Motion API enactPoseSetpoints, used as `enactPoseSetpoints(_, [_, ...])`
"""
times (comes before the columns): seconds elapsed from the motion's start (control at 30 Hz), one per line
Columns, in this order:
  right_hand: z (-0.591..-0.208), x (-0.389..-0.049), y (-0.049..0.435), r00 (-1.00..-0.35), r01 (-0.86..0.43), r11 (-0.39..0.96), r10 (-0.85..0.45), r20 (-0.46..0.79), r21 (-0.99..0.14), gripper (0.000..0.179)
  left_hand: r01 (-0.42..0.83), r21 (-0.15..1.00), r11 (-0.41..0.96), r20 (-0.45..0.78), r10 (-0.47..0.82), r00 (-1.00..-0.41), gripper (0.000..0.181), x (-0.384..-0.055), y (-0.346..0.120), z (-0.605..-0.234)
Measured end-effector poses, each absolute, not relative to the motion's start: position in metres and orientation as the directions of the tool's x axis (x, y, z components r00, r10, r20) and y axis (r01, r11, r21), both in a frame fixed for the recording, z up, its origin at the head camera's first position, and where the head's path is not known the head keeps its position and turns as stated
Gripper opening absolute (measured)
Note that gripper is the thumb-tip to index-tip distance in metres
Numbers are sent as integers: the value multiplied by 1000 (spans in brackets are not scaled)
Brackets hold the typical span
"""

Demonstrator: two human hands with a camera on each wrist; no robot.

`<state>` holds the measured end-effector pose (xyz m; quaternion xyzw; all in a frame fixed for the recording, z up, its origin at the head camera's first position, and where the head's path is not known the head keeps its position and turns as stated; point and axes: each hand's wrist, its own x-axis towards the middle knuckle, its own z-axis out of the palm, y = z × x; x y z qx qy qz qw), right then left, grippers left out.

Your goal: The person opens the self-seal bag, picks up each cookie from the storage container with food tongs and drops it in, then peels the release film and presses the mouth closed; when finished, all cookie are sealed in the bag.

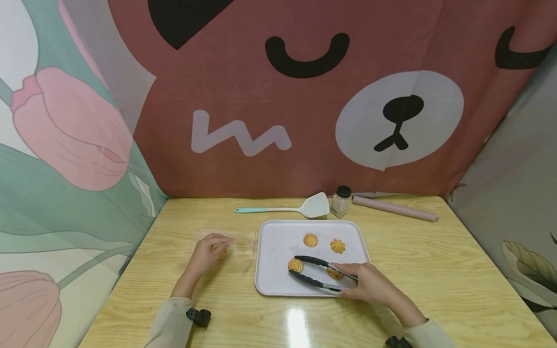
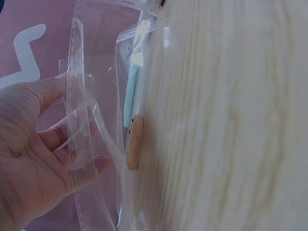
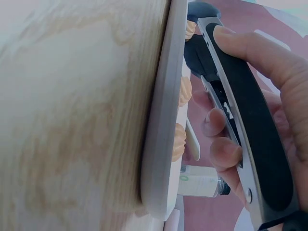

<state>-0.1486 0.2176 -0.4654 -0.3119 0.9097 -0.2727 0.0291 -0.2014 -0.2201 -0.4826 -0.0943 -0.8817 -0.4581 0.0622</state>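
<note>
My right hand (image 1: 370, 285) grips black-tipped metal tongs (image 3: 255, 120) over the white tray (image 1: 271, 285). The parted tong tips stand on either side of a swirled cookie (image 1: 296, 265). Behind it on the tray lie another swirled cookie (image 1: 310, 240) and a star-shaped cookie (image 1: 337, 246); a cookie with dark chips (image 1: 335, 274) shows partly between the tong arms. Left of the tray, my left hand (image 1: 208, 253) pinches a clear plastic bag (image 2: 91, 144) lying on the table. Inside the bag, a flat brown cookie (image 2: 135, 144) with dark specks shows edge-on in the left wrist view.
Along the table's back edge lie a white spatula (image 1: 315, 205) with a mint handle and a pink rolling pin (image 1: 396, 209). Between them stands a small jar (image 1: 341, 203) with a black lid. A printed curtain (image 1: 243, 174) hangs right behind the wooden table (image 1: 235, 309).
</note>
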Motion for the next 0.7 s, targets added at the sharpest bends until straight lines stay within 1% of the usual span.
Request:
enactPoseSetpoints(0.4, [-468, -154, 218, -799, -567, 651, -583, 146, -505, 61, 233, 782, 578, 209, 109, -972, 18, -202, -219, -481])
enactPoseSetpoints(0.53, [-467, -158, 213, -792, -583, 639, -584, 178, -501, 60, 227, 781, 581, 202, 110, -973, 18, -202, -219, -481])
enactPoseSetpoints(0.7, [-460, -166, 201, -789, -583, 631, -590, 172, -513, 60, 237, 780, 579, 212, 112, -971, 17, -201, -218, -481])
